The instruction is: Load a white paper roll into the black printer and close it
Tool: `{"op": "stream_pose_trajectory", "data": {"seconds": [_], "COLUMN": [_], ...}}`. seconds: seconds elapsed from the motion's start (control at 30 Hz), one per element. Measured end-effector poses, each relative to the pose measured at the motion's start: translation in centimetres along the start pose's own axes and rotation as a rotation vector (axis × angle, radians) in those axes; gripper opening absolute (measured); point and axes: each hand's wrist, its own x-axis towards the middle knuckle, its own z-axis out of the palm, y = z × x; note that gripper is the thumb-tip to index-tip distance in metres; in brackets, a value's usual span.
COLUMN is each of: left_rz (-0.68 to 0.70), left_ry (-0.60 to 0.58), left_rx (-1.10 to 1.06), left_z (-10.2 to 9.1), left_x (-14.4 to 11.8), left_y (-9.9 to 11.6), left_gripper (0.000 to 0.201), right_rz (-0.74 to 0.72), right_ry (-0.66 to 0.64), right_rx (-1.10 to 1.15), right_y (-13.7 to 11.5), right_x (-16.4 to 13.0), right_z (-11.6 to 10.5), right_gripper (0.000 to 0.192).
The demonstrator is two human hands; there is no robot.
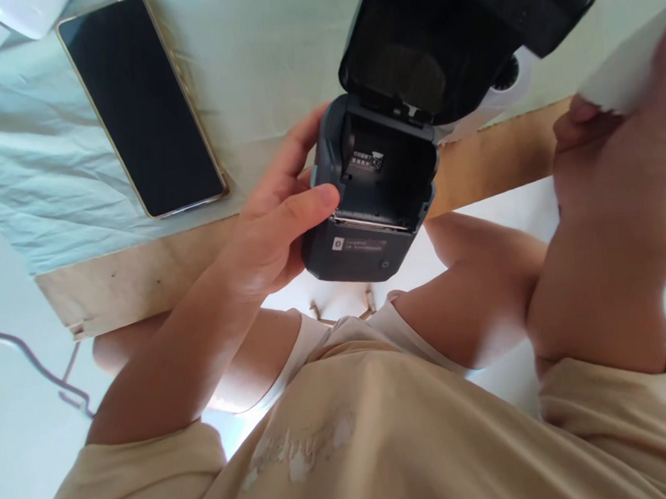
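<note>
The fingers (301,210) of the left hand (269,235) are curled around the left side of a small dark printer (372,201), thumb laid across its near edge and the other fingertips reaching behind its back, so the hand is closed on it and holds it up over the table edge (141,274). The printer's lid (437,37) is swung fully open, away from the fingers, and the bare paper bay with a small label inside lies just right of the thumb tip.

The right hand (607,185) is up at the far right, well apart from the printer. Its fingers are bent over a white paper roll (628,69) (blurred, partly out of view); they seem to grip it, though how tightly I cannot tell.

Beyond the left fingers, to their left, a phone (140,103) lies face up with a dark screen on a pale, creased cloth (31,179). A white object peeks out behind the lid, just beyond the printer. Below both hands are the person's bare knees and beige shirt.
</note>
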Motion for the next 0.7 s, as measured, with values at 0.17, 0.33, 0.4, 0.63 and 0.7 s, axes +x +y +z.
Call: {"op": "stream_pose_trajectory", "data": {"seconds": [0.17, 0.33, 0.4, 0.63, 0.7], "left_rz": [-0.004, 0.007, -0.003, -0.043, -0.054], "left_ry": [0.005, 0.010, 0.015, -0.052, -0.057], "left_rx": [0.057, 0.049, 0.042, -0.056, -0.056], "left_z": [-0.1, -0.1, -0.1, -0.2, -0.1], "left_x": [0.1, 0.1, 0.1, -0.2, -0.3], "left_y": [-0.1, -0.1, -0.1, -0.1, 0.0], "left_gripper": [0.049, 0.050, 0.052, 0.055, 0.052], "right_rz": [-0.332, -0.318, -0.243, -0.478, -0.483], "right_ry": [0.197, 0.310, 0.263, 0.207, 0.195], "right_rx": [-0.267, -0.514, -0.515, -0.511, -0.435], "right_y": [0.0, 1.6, 2.7, 0.1, -2.0], "right_x": [1.2, 2.5, 3.1, 1.9, 0.6], "right_z": [1.5, 1.0, 0.8, 1.2, 2.5], "right_gripper": [0.035, 0.042, 0.041, 0.038, 0.035]}}
